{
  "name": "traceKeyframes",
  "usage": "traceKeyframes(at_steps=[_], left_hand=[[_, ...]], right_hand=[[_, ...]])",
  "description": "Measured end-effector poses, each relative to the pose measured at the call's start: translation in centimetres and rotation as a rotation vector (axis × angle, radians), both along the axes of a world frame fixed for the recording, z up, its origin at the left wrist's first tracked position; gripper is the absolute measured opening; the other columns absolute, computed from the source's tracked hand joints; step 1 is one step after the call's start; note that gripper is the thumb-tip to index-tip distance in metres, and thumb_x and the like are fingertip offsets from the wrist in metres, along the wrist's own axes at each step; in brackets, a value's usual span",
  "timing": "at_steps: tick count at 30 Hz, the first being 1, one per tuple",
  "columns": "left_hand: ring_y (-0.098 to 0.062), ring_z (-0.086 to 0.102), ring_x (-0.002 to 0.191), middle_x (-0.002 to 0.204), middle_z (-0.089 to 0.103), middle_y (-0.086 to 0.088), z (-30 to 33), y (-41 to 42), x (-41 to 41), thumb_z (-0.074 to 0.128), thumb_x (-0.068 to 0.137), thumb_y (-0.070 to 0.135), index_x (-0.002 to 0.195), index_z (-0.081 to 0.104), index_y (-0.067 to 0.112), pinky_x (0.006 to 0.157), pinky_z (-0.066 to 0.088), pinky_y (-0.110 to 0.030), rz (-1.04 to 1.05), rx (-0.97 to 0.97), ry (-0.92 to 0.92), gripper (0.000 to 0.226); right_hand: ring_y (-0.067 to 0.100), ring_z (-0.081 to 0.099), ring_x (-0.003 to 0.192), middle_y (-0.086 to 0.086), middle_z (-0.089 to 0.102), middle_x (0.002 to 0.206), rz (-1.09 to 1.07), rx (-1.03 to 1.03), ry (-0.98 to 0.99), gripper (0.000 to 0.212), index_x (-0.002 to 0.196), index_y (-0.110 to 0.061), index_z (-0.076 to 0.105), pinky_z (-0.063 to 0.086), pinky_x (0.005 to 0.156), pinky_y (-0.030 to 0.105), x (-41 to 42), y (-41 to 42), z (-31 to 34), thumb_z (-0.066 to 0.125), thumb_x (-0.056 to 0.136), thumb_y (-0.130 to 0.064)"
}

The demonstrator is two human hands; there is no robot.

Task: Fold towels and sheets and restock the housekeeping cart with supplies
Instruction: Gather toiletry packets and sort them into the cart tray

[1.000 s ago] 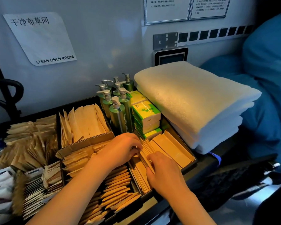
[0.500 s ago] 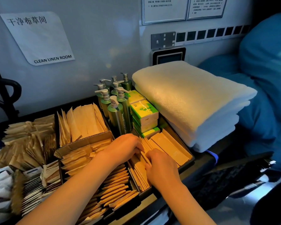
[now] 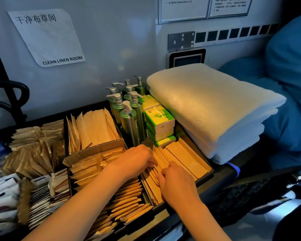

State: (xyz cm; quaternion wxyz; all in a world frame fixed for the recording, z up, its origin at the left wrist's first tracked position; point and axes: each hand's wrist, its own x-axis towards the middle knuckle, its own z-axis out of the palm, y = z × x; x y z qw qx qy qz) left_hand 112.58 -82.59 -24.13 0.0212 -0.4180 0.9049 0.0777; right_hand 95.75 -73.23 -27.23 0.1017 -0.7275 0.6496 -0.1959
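A black cart tray (image 3: 209, 173) holds rows of flat brown paper packets (image 3: 184, 156) in its right front compartment. My left hand (image 3: 134, 160) rests on the left end of that row, fingers curled down into the packets. My right hand (image 3: 175, 185) is just in front of it, its fingers pinching the upright packets near the row's front. A stack of folded white towels (image 3: 214, 108) lies to the right of the tray. Green pump bottles (image 3: 129, 117) and green-and-white tissue packs (image 3: 159, 120) stand behind the packets.
More brown packets fill a cardboard box (image 3: 94, 150) and compartments at left (image 3: 33, 146). White and dark sachets (image 3: 38, 199) lie at the front left. A "CLEAN LINEN ROOM" sign (image 3: 47, 37) hangs on the wall. A blue cloth bag (image 3: 288, 87) bulges at right.
Both hands stay in the same packet compartment, shifting only slightly among the packets. The view has drifted a little.
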Motion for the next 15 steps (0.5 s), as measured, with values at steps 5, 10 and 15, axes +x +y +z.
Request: traceKeyframes(at_steps=[5,10,15], left_hand=[[-0.001,0.059,0.107,0.117,0.064,0.021,1.5,0.4,1.0,0.08,0.086,0.041,0.107,0.078,0.042,0.087,0.053,-0.027,0.093,0.08,0.172,0.022],[-0.006,0.061,0.103,0.115,0.063,0.019,1.7,1.3,-0.1,0.085,0.081,0.035,0.101,0.081,0.037,0.087,0.055,-0.035,0.11,0.099,0.08,0.02],[-0.011,0.061,0.108,0.119,0.063,0.014,1.8,1.0,-0.6,0.08,0.087,0.027,0.101,0.082,0.031,0.089,0.049,-0.029,0.115,0.119,0.037,0.015]], right_hand=[[0.011,0.066,0.097,-0.009,0.072,0.109,0.027,0.083,-0.126,0.021,0.116,-0.031,0.074,0.052,0.078,0.024,-1.5,-0.3,0.5,0.065,0.099,-0.035],[0.011,0.062,0.09,-0.012,0.064,0.103,-0.038,0.097,-0.107,0.011,0.099,-0.029,0.078,0.053,0.075,0.028,-1.2,-1.0,0.5,0.068,0.096,-0.035],[0.007,0.062,0.091,-0.014,0.065,0.101,-0.014,0.144,-0.196,0.009,0.099,-0.03,0.077,0.055,0.078,0.028,-1.8,-1.2,0.1,0.072,0.094,-0.036]])
